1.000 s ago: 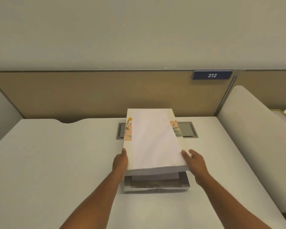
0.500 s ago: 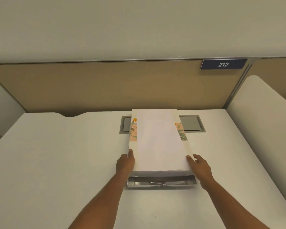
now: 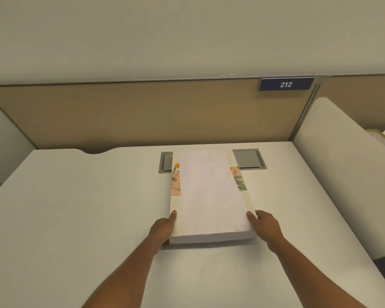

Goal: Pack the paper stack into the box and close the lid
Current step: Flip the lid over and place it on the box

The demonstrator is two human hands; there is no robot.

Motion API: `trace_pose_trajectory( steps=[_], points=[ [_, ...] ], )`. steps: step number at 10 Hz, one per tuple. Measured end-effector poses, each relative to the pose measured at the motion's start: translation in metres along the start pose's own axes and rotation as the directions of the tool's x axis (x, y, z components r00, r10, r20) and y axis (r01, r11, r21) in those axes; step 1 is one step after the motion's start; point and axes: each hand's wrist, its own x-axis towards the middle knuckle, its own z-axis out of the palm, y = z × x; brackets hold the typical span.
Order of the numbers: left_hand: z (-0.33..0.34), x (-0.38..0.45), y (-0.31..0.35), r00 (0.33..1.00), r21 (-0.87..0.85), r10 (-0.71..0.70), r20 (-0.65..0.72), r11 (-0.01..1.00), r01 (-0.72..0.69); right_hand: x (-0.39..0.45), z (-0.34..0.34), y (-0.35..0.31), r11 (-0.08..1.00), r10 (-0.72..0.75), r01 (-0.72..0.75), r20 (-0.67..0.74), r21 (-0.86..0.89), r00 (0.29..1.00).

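Observation:
A cream box lid [image 3: 211, 237] with a floral band [image 3: 176, 183] lies flat on the white desk and covers the box base completely. A pale white sheet [image 3: 209, 192] lies slightly askew on top of the lid. My left hand [image 3: 163, 227] grips the lid's near left corner, thumb on the top edge. My right hand [image 3: 265, 225] holds the near right corner the same way. The paper stack and the inside of the box are hidden under the lid.
A grey cable hatch [image 3: 249, 158] is set into the desk [image 3: 76, 207] behind the box. A tan partition [image 3: 142, 114] with a blue sign "212" [image 3: 286, 84] stands at the back. A white rounded divider [image 3: 342, 163] borders the right side.
The lid was raised at its near end, showing the silvery box base beneath. Both hands have lowered it until it sits flat over the base.

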Motion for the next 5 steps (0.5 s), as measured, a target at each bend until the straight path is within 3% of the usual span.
trace_pose_trajectory(
  steps=[1, 2, 3, 5],
  points=[
    [0.005, -0.012, -0.018, 1.0, 0.007, 0.007, 0.001, 1.0, -0.007, -0.005, 0.006, 0.011, 0.997, 0.036, -0.035, 0.023, -0.067, 0.999],
    [0.009, -0.021, -0.026, 0.991, 0.161, 0.101, -0.086, 0.983, -0.086, -0.01, 0.016, 0.024, 0.981, 0.002, -0.004, -0.011, -0.194, 1.0],
    [0.014, -0.029, -0.026, 0.948, 0.428, 0.233, -0.215, 0.896, -0.123, -0.013, 0.021, 0.027, 0.971, -0.013, 0.001, -0.049, -0.241, 0.999],
    [0.01, -0.031, -0.015, 0.938, 0.594, 0.278, -0.208, 0.798, -0.105, -0.014, 0.011, 0.016, 0.916, -0.079, 0.061, -0.029, -0.398, 0.996]
  ],
)
